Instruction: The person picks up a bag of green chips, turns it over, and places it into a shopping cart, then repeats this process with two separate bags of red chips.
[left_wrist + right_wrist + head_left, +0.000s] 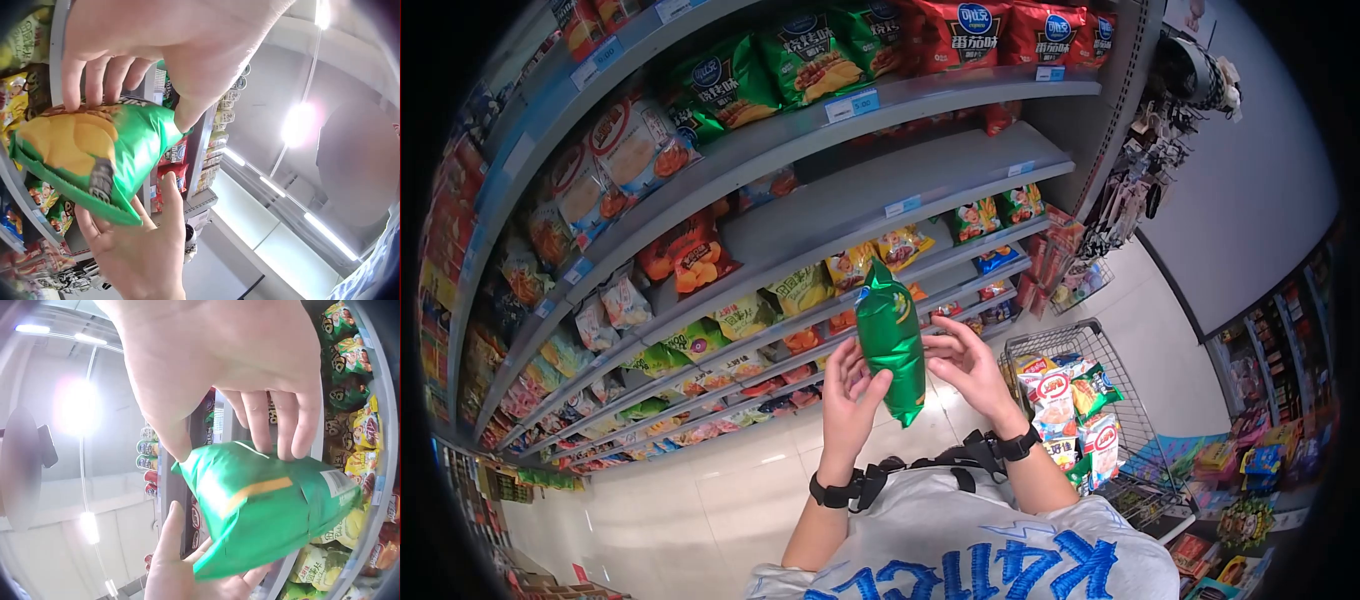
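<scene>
Both hands (905,385) hold a green chip bag (891,340), its label unreadable.

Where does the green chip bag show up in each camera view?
Head: green chip bag at centre, upright between both hands.
Left wrist: left of centre, lying sideways, printed front showing.
Right wrist: lower right, plain back showing.
Shared landmark: the snack shelves.
</scene>
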